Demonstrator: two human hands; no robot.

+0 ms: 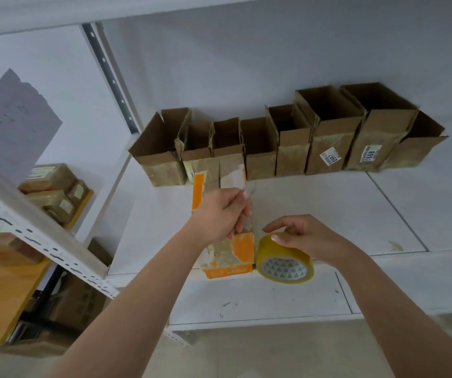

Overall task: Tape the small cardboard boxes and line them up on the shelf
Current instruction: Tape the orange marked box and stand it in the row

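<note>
Your left hand (220, 214) pinches the free end of the clear tape strip (246, 211) between thumb and fingers, drawn up and away from the roll (284, 259). Your right hand (305, 238) rests curled over the top of the roll, fingertips on its rim, steadying it on edge at the front of the shelf (328, 214). Whether those fingers truly clamp the roll or only press on it, I cannot tell.

The strip is thin, limp and sticky; it will likely fold on itself or catch your fingers if it slackens, so keep it taut and hold it by the very end only. The roll looks light and will roll or tip unless you hold it down.

The box (230, 249) you are taping lies flat on the shelf just left of the roll, under your left hand, orange and white patches showing beneath old tape. It looks light and thin-walled, likely to slide when tape drags across it. Press on a flat face or grip the long edges, not the worn corners.

Both forearms reach forward from below, left wrist raised over the box, right wrist lower and bent inward.

Behind, a row of boxes (287, 143) stands open-topped along the back of the shelf, touching side by side. More packages (53, 189) sit on a rack to the left.
</note>
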